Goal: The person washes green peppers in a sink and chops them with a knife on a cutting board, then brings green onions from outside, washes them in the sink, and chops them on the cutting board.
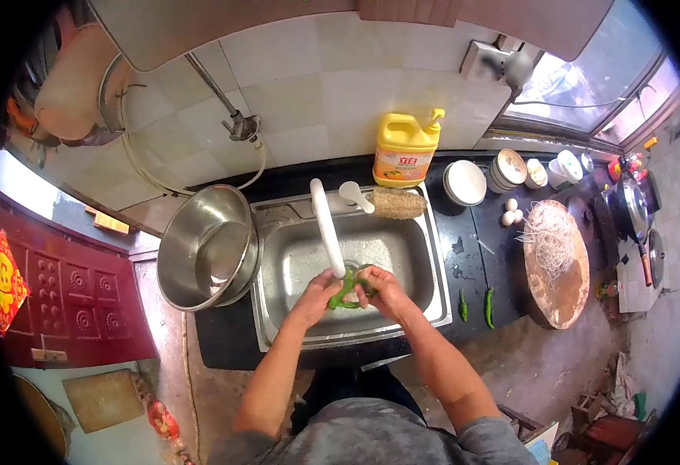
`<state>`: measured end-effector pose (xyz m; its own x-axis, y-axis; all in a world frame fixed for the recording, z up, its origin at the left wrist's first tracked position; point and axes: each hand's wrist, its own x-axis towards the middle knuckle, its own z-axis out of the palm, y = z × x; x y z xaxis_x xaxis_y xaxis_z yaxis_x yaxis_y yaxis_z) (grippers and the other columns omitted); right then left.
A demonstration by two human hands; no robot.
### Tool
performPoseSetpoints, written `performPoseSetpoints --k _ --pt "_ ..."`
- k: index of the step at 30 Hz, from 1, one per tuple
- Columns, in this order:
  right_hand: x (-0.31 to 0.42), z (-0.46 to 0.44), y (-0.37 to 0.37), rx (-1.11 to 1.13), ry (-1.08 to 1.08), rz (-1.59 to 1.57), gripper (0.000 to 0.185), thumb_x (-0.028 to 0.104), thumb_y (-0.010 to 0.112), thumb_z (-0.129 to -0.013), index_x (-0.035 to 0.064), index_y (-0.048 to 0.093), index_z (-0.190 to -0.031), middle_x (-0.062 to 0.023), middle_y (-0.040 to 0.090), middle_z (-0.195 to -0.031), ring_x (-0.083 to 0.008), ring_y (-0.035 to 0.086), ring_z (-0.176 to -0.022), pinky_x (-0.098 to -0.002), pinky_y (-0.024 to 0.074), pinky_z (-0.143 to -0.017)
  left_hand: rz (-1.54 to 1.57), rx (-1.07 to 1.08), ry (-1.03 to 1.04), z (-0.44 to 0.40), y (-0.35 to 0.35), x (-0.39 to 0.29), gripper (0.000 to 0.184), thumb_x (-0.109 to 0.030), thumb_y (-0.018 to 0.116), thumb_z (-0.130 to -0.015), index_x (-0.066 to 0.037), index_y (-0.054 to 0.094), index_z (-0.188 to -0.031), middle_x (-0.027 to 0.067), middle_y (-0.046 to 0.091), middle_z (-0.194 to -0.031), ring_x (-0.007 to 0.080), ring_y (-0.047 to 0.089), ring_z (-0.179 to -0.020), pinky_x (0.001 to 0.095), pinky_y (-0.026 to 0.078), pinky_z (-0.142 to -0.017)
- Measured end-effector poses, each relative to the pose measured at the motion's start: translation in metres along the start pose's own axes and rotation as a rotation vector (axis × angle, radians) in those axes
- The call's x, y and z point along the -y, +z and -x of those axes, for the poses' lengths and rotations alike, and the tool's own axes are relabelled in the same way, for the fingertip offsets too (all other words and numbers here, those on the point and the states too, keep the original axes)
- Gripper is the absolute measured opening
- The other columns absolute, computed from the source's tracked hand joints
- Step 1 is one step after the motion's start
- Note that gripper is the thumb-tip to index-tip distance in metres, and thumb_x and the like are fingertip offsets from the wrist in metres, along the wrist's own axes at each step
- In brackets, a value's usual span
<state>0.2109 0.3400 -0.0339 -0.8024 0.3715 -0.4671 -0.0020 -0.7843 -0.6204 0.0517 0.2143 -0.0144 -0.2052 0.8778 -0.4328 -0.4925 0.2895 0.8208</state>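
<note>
Over the steel sink, my left hand and my right hand are close together, just under the tip of the white faucet. Both have fingers closed on green peppers, which show between them. How many peppers there are, I cannot tell. Two more green peppers lie on the black counter right of the sink: a short one and a longer one. Whether water is running is too small to make out.
A large steel basin stands left of the sink. Behind it are a yellow detergent jug, a loofah and a white ladle. To the right are bowls, eggs, a wooden board with noodles, and a wok.
</note>
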Motion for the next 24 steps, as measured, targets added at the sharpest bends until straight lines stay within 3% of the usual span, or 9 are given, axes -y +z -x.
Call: performPoseSetpoints --k 5,6,8,10,11,13,19,23,24 --pt "0.030 0.012 0.018 0.111 0.054 1.201 0.024 0.020 0.063 -0.091 0.0085 0.064 -0.112 -0.0120 0.067 -0.083 -0.0188 0.065 -0.075 -0.0355 0.0515 -0.063 -0.447 -0.030 0.109 0.002 -0.004 0.002 0.031 -0.017 0.062 -0.094 -0.001 0.056 -0.120 0.0035 0.064 -0.099 0.0139 0.059 -0.085 0.0290 0.049 -0.077" --pt "-0.008 -0.011 -0.017 0.134 -0.301 1.419 0.033 0.023 0.064 -0.090 0.0120 0.064 -0.121 -0.0143 0.069 -0.085 -0.0223 0.065 -0.079 -0.0399 0.0516 -0.071 -0.610 -0.055 0.152 0.000 -0.009 0.007 0.032 -0.016 0.063 -0.093 -0.001 0.056 -0.120 0.0038 0.064 -0.098 0.0139 0.059 -0.085 0.0287 0.049 -0.076" --pt "-0.008 -0.008 -0.013 0.112 -0.242 1.194 0.042 0.028 0.064 -0.091 0.0154 0.060 -0.130 -0.0133 0.068 -0.087 -0.0226 0.062 -0.078 -0.0390 0.0505 -0.075 -0.599 -0.063 0.153 0.000 -0.007 0.001 0.033 -0.017 0.066 -0.092 0.001 0.056 -0.117 0.0056 0.064 -0.092 0.0136 0.059 -0.084 0.0280 0.049 -0.074" --pt "0.001 0.004 0.009 0.160 -0.028 0.712 0.027 0.033 0.062 -0.095 0.0087 0.069 -0.106 0.0009 0.054 -0.064 -0.0089 0.046 -0.054 -0.0269 0.0352 -0.048 -0.361 -0.089 0.078 0.009 -0.002 -0.017 0.024 -0.013 0.062 -0.095 -0.001 0.057 -0.114 0.0056 0.063 -0.092 0.0108 0.058 -0.082 0.0269 0.049 -0.073" --pt "0.013 0.019 0.028 0.137 0.082 0.389 0.028 0.036 0.059 -0.097 0.0095 0.068 -0.093 0.0072 0.046 -0.060 -0.0041 0.034 -0.047 -0.0240 0.0223 -0.043 -0.097 -0.060 0.083 0.005 -0.012 -0.002 0.019 -0.008 0.058 -0.096 -0.003 0.057 -0.114 0.0058 0.062 -0.093 0.0112 0.058 -0.081 0.0271 0.048 -0.073" --pt "0.003 0.015 0.030 0.138 0.106 0.270 0.032 0.036 0.056 -0.099 0.0063 0.067 -0.090 0.0082 0.038 -0.055 -0.0043 0.028 -0.044 -0.0247 0.0190 -0.041 0.145 0.010 0.018 0.010 -0.010 -0.005 0.017 -0.006 0.055 -0.097 -0.003 0.057 -0.114 0.0067 0.061 -0.093 0.0154 0.058 -0.079 0.0299 0.049 -0.073" --pt "-0.012 0.022 0.049 0.163 0.135 -0.306 0.035 0.034 0.049 -0.101 0.0047 0.059 -0.086 0.0091 0.024 -0.050 -0.0060 0.021 -0.040 -0.0255 0.0162 -0.038 0.383 0.025 0.041 0.010 -0.016 0.004 0.021 -0.009 0.059 -0.095 -0.004 0.057 -0.115 0.0087 0.060 -0.090 0.0193 0.057 -0.077 0.0336 0.048 -0.075" --pt "-0.010 0.018 0.043 0.158 0.012 -0.817 0.035 0.037 0.047 -0.102 0.0064 0.055 -0.087 0.0088 0.023 -0.049 -0.0075 0.022 -0.040 -0.0250 0.0204 -0.039 0.664 0.283 0.093 -0.003 -0.027 0.011 0.027 -0.015 0.061 -0.094 -0.004 0.057 -0.118 0.0099 0.060 -0.093 0.0189 0.057 -0.078 0.0384 0.047 -0.081" --pt "-0.001 0.017 0.041 0.121 -0.002 -0.642 0.030 0.036 0.051 -0.100 0.0064 0.054 -0.098 0.0045 0.032 -0.062 -0.0100 0.032 -0.051 -0.0262 0.0289 -0.045 0.701 0.283 0.101 -0.006 -0.031 0.018 0.028 -0.017 0.061 -0.094 -0.004 0.057 -0.118 0.0101 0.060 -0.093 0.0189 0.057 -0.078 0.0395 0.047 -0.082"
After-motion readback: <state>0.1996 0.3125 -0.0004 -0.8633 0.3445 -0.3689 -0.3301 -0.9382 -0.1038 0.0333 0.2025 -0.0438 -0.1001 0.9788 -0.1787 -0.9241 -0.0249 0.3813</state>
